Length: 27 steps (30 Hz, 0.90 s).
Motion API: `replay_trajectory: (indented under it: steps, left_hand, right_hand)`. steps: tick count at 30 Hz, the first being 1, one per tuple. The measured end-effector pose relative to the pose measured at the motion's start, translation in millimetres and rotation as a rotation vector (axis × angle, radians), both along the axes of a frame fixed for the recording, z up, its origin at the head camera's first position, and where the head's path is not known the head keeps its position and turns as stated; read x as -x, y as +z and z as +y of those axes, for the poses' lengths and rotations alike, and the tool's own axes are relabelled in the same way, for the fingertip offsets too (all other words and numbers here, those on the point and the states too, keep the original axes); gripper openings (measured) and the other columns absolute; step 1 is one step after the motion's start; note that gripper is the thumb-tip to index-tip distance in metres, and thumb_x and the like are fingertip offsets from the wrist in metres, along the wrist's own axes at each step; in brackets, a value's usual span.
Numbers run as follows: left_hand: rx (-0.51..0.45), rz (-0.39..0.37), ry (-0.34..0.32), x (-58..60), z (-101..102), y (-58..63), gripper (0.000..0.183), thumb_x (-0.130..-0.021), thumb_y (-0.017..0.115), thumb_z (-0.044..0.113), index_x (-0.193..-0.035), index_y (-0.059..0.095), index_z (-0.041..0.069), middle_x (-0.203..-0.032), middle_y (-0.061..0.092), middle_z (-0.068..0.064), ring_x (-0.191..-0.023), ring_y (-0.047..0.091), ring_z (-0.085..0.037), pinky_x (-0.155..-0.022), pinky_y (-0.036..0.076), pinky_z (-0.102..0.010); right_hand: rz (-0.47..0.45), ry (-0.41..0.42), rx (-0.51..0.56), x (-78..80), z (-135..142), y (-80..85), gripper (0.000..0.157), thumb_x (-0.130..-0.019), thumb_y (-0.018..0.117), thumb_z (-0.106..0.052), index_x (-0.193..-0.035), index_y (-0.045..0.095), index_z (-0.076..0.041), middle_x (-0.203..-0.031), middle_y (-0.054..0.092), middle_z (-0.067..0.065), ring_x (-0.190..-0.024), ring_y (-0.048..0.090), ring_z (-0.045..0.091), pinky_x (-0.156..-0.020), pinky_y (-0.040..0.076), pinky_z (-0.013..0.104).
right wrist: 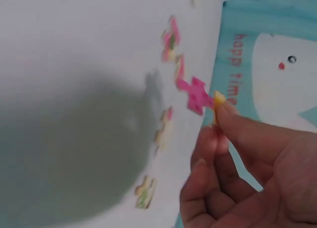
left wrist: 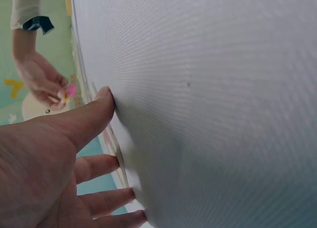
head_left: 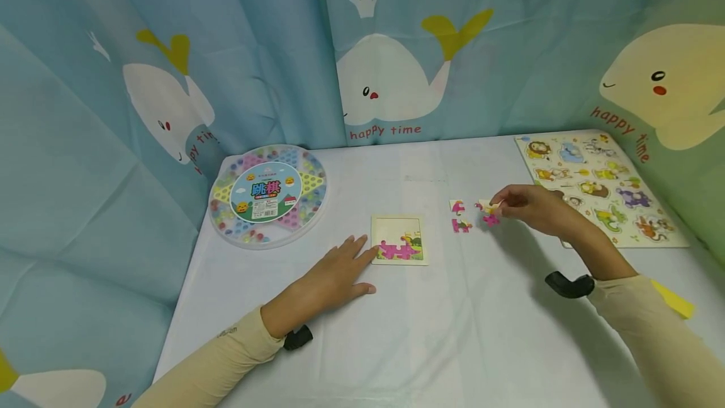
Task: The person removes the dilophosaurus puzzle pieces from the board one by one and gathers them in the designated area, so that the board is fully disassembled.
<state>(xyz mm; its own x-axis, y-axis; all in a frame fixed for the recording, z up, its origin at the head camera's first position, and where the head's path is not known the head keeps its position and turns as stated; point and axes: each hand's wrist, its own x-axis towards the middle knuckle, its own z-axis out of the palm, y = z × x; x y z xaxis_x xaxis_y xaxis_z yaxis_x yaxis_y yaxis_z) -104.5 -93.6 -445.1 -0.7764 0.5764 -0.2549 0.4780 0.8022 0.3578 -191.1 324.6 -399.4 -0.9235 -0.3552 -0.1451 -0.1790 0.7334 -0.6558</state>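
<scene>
My right hand (head_left: 527, 206) pinches a pink and yellow jigsaw piece (right wrist: 198, 95) between thumb and fingers, raised over the table at the right of centre. Close by on the cloth lie several loose jigsaw pieces, among them a pink one (head_left: 461, 226) and a yellowish one (right wrist: 162, 131). A small square puzzle tray (head_left: 391, 227) lies flat in the middle, its lower part filled with pink, green and yellow pieces. Fingers spread, my left hand (head_left: 334, 272) rests on the table, with a fingertip at the tray's left edge. In the left wrist view its thumb and fingertips touch the cloth.
A round Chinese checkers set (head_left: 306, 219) lies at the back left. On the right is a large animal puzzle board (head_left: 572, 172), and a yellow object (head_left: 674, 300) shows beside the right sleeve. A blue whale-print curtain (head_left: 272, 93) hangs behind the table.
</scene>
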Motion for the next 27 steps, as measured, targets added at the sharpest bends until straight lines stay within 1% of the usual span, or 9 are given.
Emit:
replay_trajectory:
  steps: [4,5,7,12,14,19,23,27]
  left_hand:
    - [-0.002,-0.004,0.002,0.4,0,-0.2,0.075,-0.103,0.066,0.046,-0.165,0.038,0.014,-0.173,0.027,-0.017,-0.160,0.023,-0.041,-0.125,0.030,-0.058]
    - [-0.001,-0.006,0.003,0.5,0,-0.4,0.075,-0.103,0.066,0.046,-0.165,0.038,0.014,-0.173,0.027,-0.017,-0.160,0.023,-0.041,-0.125,0.030,-0.058]
    - [0.001,-0.004,0.003,0.4,0,-0.3,0.075,-0.103,0.066,0.046,-0.165,0.038,0.014,-0.173,0.027,-0.017,-0.160,0.024,-0.041,-0.125,0.030,-0.058]
    - [0.013,-0.003,0.002,0.0,1,0.2,0.077,-0.103,0.066,0.047,-0.166,0.037,0.015,-0.173,0.027,-0.016,-0.161,0.023,-0.039,-0.125,0.030,-0.058]
    - [0.016,-0.004,0.002,0.2,1,0.2,0.077,-0.102,0.067,0.048,-0.166,0.037,0.015,-0.173,0.027,-0.015,-0.161,0.023,-0.039,-0.126,0.030,-0.057]
    - [0.013,0.002,0.004,0.5,1,-0.4,0.077,-0.102,0.067,0.048,-0.165,0.037,0.015,-0.173,0.027,-0.015,-0.160,0.024,-0.039,-0.126,0.030,-0.057]
    - [0.017,0.002,0.004,0.3,0,-0.7,0.077,-0.103,0.065,0.049,-0.166,0.036,0.015,-0.174,0.026,-0.015,-0.161,0.023,-0.039,-0.126,0.030,-0.057]
    - [0.019,-0.003,0.008,0.4,0,-0.1,0.078,-0.103,0.066,0.049,-0.166,0.036,0.016,-0.174,0.025,-0.015,-0.161,0.022,-0.038,-0.126,0.029,-0.057]
  right_hand:
    - [-0.094,0.029,0.020,2.7,9,-7.8,0.018,-0.106,0.064,-0.008,-0.118,0.069,0.004,-0.098,0.071,0.008,-0.086,0.061,0.007,-0.077,0.050,0.021]
    - [-0.110,0.036,0.030,3.6,11,-9.6,0.017,-0.106,0.063,-0.006,-0.118,0.069,0.004,-0.097,0.070,0.008,-0.085,0.060,0.007,-0.076,0.050,0.022]
    - [-0.113,0.047,0.042,5.6,13,-14.7,0.016,-0.106,0.062,-0.003,-0.117,0.069,0.005,-0.097,0.070,0.007,-0.085,0.060,0.006,-0.076,0.050,0.022]
    - [-0.038,0.066,0.018,9.7,12,-25.9,0.012,-0.102,0.064,0.002,-0.112,0.071,0.006,-0.096,0.071,0.008,-0.082,0.058,0.006,-0.071,0.049,0.023]
    - [0.000,0.054,-0.030,9.1,9,-28.2,0.011,-0.101,0.067,0.000,-0.110,0.072,0.004,-0.096,0.071,0.008,-0.083,0.057,0.009,-0.071,0.048,0.023]
    - [0.027,0.010,-0.122,6.1,1,-32.2,0.011,-0.101,0.070,-0.008,-0.109,0.071,0.000,-0.100,0.071,0.010,-0.092,0.061,0.018,-0.074,0.050,0.026]
    - [0.048,-0.006,-0.142,3.1,-3,-35.5,0.012,-0.100,0.072,-0.009,-0.109,0.071,-0.001,-0.101,0.072,0.011,-0.095,0.064,0.025,-0.079,0.052,0.034]
    - [0.127,0.007,-0.171,1.2,-6,-39.5,0.010,-0.098,0.074,-0.007,-0.105,0.071,0.000,-0.097,0.072,0.013,-0.093,0.066,0.029,-0.080,0.054,0.044]
